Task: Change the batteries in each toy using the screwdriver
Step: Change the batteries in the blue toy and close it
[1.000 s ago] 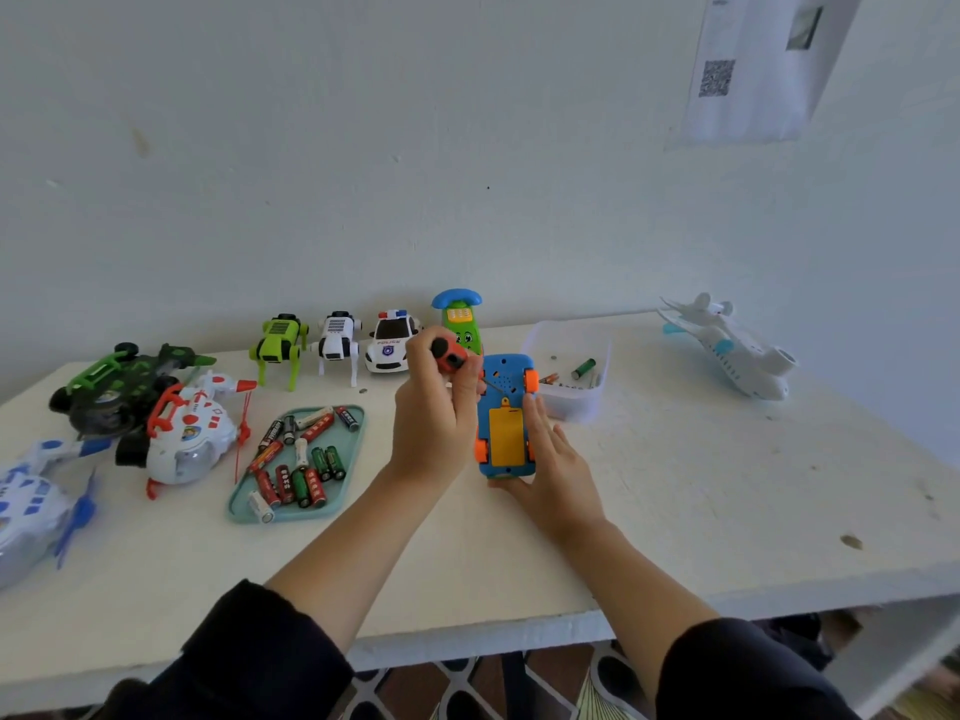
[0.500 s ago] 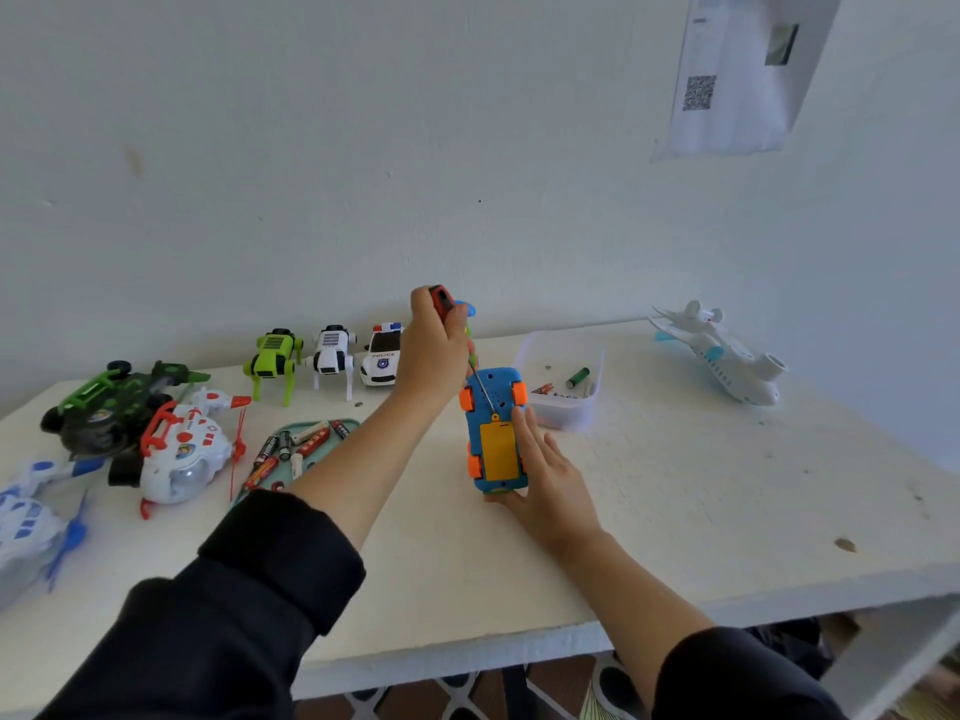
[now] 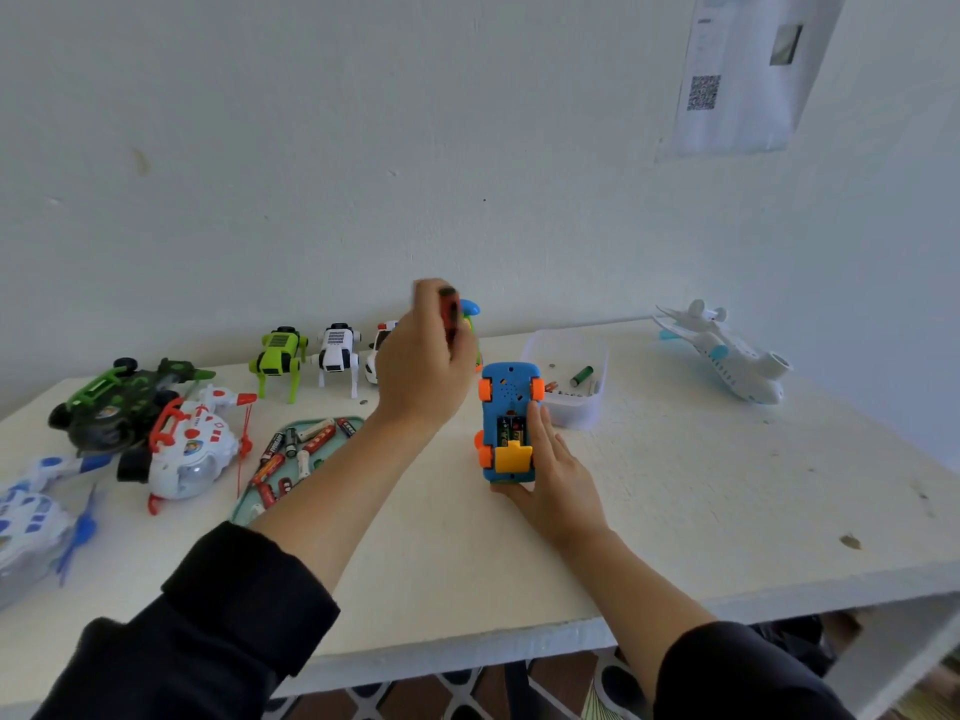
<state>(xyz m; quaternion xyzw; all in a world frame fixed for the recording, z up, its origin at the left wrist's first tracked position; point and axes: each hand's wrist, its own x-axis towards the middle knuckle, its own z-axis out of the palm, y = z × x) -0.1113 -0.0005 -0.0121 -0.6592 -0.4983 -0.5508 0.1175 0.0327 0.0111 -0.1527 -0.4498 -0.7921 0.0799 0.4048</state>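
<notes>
**Battery door slid open on the blue toy car**

While the blue toy car (image 3: 508,421) lies upside down on the white counter (image 3: 701,511), the right hand (image 3: 553,472) holds it from the right side and from below. Its fingers are straight and lie along the car's edge, and its thumb is under the near end. The yellow battery cover (image 3: 513,456) sits slid toward the near end, so two batteries (image 3: 510,430) show in the open slot.

The left hand (image 3: 423,358) is lifted above the counter, just left of the car and not touching it. Its fingers are curled tight around the red and black screwdriver (image 3: 450,314), which looks blurry. The left arm reaches across over the green tray of batteries (image 3: 298,449).

A clear tub (image 3: 571,405) sits just behind the car, touching it or very close. A white toy plane (image 3: 724,353) lies far to the right.
</notes>
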